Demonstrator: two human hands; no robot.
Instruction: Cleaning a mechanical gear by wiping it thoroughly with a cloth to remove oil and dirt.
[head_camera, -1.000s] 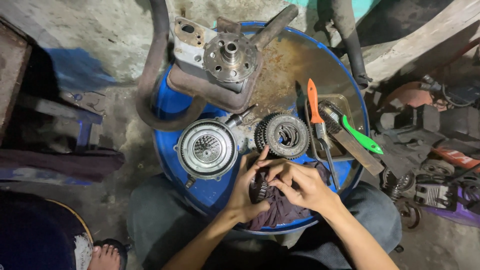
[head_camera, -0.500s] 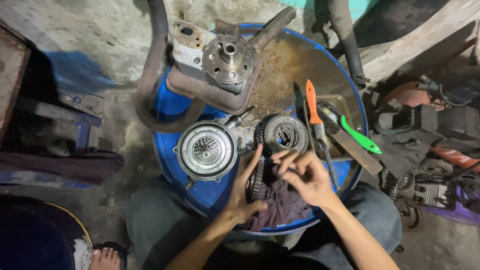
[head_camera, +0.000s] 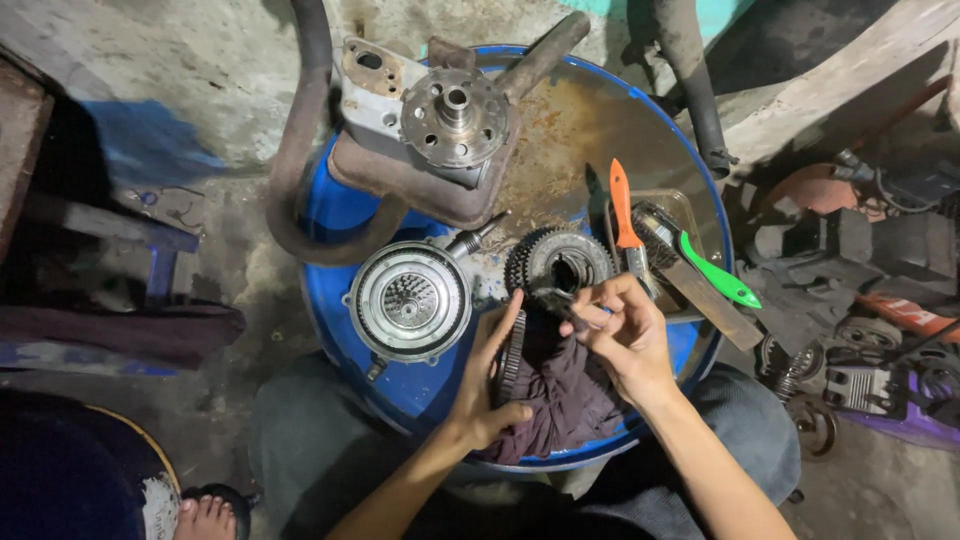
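Stained concrete floor (head_camera: 200, 60), dimly lit, with a blue bench (head_camera: 150, 245) at left.

Toothed ring (head_camera: 511, 352) half hidden behind left hand (head_camera: 487, 385); small dark part (head_camera: 553, 300) in right hand (head_camera: 622, 335) too blurred to identify. Bare foot (head_camera: 207, 518) cut off at bottom edge.

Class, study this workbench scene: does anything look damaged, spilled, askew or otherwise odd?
Yes. The blue drum's lid carries a wide brown rusty stain under the parts. The left hand holds a toothed ring on edge against a dark rag, not lying flat.
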